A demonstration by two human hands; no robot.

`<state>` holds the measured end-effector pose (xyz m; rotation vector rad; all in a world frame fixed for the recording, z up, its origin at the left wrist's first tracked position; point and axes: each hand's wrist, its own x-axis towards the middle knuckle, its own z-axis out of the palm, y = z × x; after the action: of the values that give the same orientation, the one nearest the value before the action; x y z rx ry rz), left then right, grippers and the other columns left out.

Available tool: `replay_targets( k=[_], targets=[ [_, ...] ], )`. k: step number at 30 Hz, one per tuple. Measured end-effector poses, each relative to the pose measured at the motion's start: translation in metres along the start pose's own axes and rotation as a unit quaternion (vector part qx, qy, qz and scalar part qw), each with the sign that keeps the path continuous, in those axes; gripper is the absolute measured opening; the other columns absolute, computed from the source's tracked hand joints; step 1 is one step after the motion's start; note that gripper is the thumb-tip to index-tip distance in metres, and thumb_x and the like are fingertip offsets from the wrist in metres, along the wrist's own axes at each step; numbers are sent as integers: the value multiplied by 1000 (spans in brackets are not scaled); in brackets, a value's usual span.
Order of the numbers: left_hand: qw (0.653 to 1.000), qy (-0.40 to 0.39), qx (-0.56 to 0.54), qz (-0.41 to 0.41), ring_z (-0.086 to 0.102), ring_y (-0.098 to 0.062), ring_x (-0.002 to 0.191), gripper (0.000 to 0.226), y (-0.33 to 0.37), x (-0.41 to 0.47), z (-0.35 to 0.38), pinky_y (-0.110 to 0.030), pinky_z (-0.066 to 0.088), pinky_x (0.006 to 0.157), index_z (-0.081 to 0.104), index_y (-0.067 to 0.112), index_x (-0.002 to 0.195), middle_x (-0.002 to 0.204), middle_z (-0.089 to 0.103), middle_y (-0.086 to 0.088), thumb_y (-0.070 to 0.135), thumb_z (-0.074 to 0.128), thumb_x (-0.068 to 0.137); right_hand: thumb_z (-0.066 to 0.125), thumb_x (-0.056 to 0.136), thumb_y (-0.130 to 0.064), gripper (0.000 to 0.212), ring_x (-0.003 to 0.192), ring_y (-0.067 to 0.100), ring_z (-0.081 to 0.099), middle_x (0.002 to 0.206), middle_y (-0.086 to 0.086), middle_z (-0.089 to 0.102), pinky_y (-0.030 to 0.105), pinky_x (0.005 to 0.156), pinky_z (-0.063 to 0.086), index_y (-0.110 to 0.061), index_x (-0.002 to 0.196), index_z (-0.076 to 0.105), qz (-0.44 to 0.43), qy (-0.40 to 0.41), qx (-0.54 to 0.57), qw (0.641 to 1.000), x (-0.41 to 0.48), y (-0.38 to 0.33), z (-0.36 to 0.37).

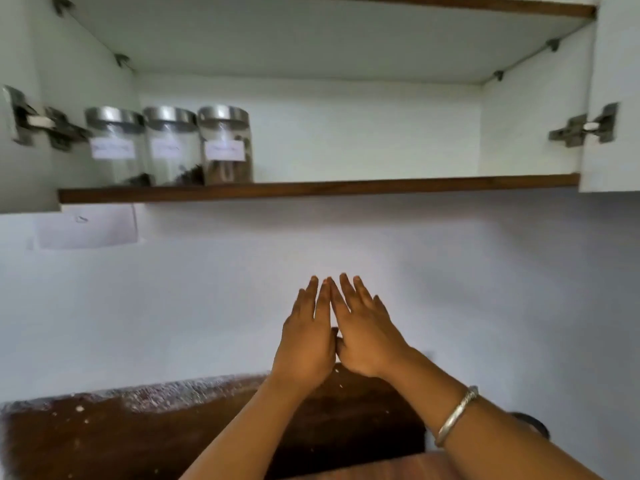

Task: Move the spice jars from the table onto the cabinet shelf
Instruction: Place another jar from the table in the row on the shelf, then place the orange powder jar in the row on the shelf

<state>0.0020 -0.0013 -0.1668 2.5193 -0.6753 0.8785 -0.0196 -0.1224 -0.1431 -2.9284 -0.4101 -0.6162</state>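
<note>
Three glass spice jars with steel lids and white labels stand side by side at the left end of the cabinet shelf (381,187): the left jar (116,147), the middle jar (172,147) and the right jar (225,147). My left hand (306,337) and my right hand (363,334) are held up in front of the white wall, well below the shelf. Both are flat, fingers stretched out, touching each other at the index fingertips and thumbs. Neither hand holds anything.
The cabinet stands open, with metal hinges at the left (41,124) and right (585,129) sides. A paper note (86,225) is stuck on the wall under the shelf. A dark wooden tabletop (138,434) lies below my arms. My right wrist wears a silver bangle (457,414).
</note>
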Motion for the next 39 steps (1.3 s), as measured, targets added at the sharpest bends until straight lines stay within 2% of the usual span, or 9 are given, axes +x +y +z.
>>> replay_targets(
  k=[4, 11, 16, 22, 26, 29, 33, 36, 39],
  targets=[
    [991, -127, -3, 33, -1, -19, 147, 68, 44, -41, 72, -30, 5, 120, 0, 7, 149, 158, 2, -6, 22, 38, 95, 46, 88, -18, 81, 147, 24, -13, 160, 3, -10, 49, 119, 5, -16, 152, -3, 25, -84, 18, 996, -65, 54, 40],
    [951, -296, -89, 1, 1, -22, 147, 74, 151, -94, 198, -33, 11, 120, -2, 0, 147, 158, 3, -13, 15, 45, 92, 60, 85, -26, 88, 147, 32, -7, 160, 6, -2, 50, 118, 14, -18, 152, 4, 74, -206, 32, 975, -171, 179, 105],
    [917, -364, -150, -65, 6, -22, 146, 77, 202, -121, 256, -30, 14, 119, -1, 5, 149, 158, 4, -10, 18, 50, 93, 61, 84, -37, 84, 146, 37, -3, 160, 11, 3, 52, 117, 13, -21, 150, 11, 109, -243, 74, 961, -227, 253, 145],
    [870, -438, -166, -155, 20, -24, 143, 96, 218, -147, 305, -40, 28, 115, -3, 23, 150, 158, 8, -5, 29, 67, 83, 70, 73, -56, 107, 146, 38, -2, 159, 13, 3, 52, 117, 16, -24, 150, 3, 147, -298, 110, 937, -271, 296, 193],
    [853, -456, -172, -187, 29, -25, 140, 105, 219, -155, 332, -39, 34, 112, -12, 32, 147, 157, 14, -4, 33, 70, 81, 73, 68, -59, 120, 146, 37, 3, 159, 16, 5, 50, 118, 15, -23, 150, -7, 185, -292, 150, 926, -279, 312, 220],
    [853, -453, -169, -196, 31, -26, 138, 101, 225, -159, 345, -29, 37, 105, -16, 28, 147, 157, 10, -5, 20, 65, 86, 77, 69, -49, 120, 145, 32, 17, 157, 11, 17, 44, 118, 21, -20, 150, -6, 198, -282, 204, 916, -279, 314, 231],
    [855, -436, -188, -210, 34, -26, 136, 101, 222, -161, 351, -24, 41, 97, -13, 31, 147, 155, 12, -4, 4, 63, 85, 83, 67, -32, 112, 132, 24, 43, 147, 7, 37, 34, 105, 41, -20, 150, 8, 226, -234, 277, 904, -282, 314, 240],
    [852, -426, -210, -220, 32, -25, 138, 102, 216, -159, 350, -31, 39, 105, -10, 28, 148, 155, 17, -3, 5, 66, 83, 84, 66, -27, 101, 127, 22, 47, 141, 5, 43, 34, 100, 47, -21, 145, 21, 234, -200, 313, 898, -285, 318, 244],
    [833, -425, -262, -238, 25, -24, 142, 101, 212, -155, 344, -32, 33, 109, -11, 23, 149, 156, 12, -2, 5, 64, 85, 86, 64, -27, 94, 127, 20, 46, 139, 1, 47, 35, 102, 46, -21, 140, 31, 270, -177, 370, 871, -288, 319, 239]
  ],
)
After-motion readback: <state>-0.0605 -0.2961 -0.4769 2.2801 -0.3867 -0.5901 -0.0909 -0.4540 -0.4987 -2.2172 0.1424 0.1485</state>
